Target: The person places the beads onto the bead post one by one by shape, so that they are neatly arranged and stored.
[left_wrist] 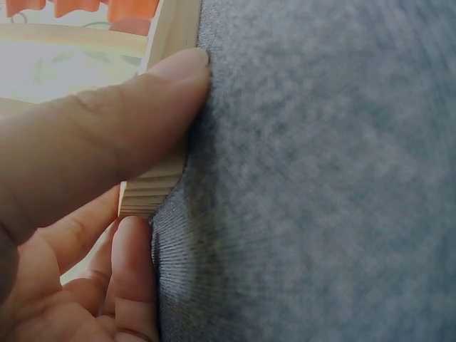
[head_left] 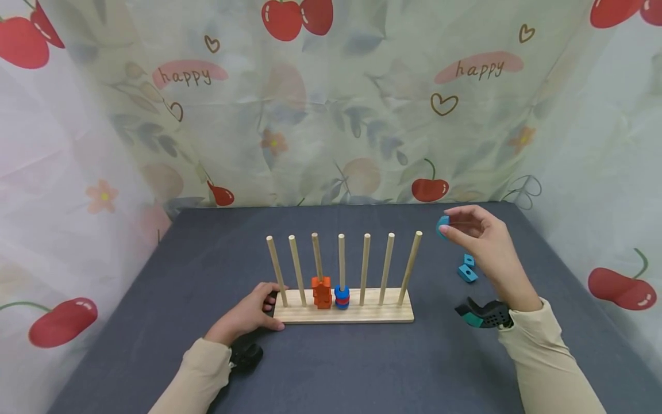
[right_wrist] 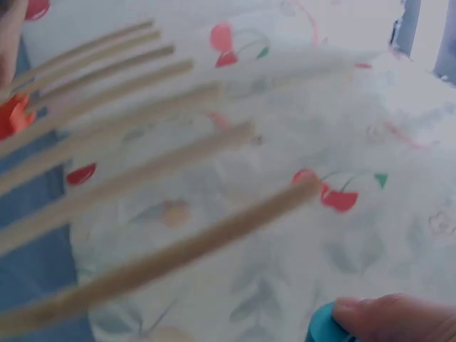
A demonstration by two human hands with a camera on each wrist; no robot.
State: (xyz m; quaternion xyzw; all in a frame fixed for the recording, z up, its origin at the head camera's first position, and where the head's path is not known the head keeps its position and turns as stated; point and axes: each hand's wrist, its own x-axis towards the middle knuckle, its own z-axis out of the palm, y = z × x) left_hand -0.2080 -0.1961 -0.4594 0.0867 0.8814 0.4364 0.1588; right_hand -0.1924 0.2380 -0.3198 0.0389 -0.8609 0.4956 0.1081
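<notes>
A wooden peg board (head_left: 377,314) with several upright pegs stands on the table. My left hand (head_left: 248,313) grips its left end; in the left wrist view the thumb (left_wrist: 114,128) lies along the front edge of the wood (left_wrist: 160,187). Raised to the right of the rightmost peg (head_left: 411,267), my right hand (head_left: 488,244) pinches a light-blue bead (head_left: 442,227) between thumb and fingertips. The right wrist view shows only part of this rounded bead (right_wrist: 326,326) beside the thumb. Orange beads (head_left: 322,293) are stacked on the third peg from the left, blue and red beads (head_left: 342,298) on the fourth.
Two light-blue blocks, a nearer one (head_left: 467,273) with a hole and a smaller one (head_left: 469,260) behind it, lie below the right hand. The dark table (head_left: 331,368) is backed by a patterned cloth (head_left: 320,126), which also hangs at both sides.
</notes>
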